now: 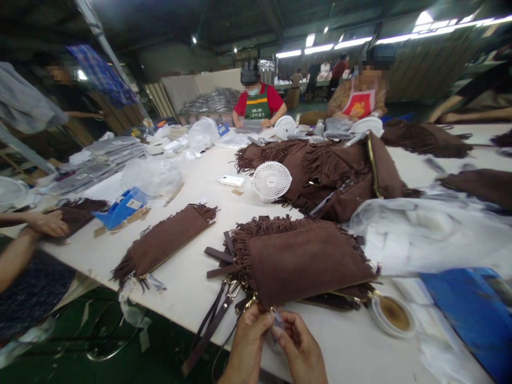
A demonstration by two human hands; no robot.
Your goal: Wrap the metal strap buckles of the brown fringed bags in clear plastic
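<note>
A brown fringed suede pouch (308,261) lies on top of others at the table's near edge, its zipper side facing me. My left hand (248,341) is closed at the pouch's corner, thumb and forefinger pinching a small piece of clear plastic (277,322) by the zipper end. From the other side, my right hand (301,346) pinches the same plastic. Just left of my hands, a dark wrist strap (208,336) with a gold clasp (233,289) hangs over the edge. Whatever the plastic covers is too small to make out.
Another fringed pouch (172,240) lies to the left. Behind stand a white fan (272,181) and a heap of brown bags (340,176). On the right are a round tub (394,316), plastic bags (436,234) and a blue folder (472,314). A co-worker's hand (52,223) is far left.
</note>
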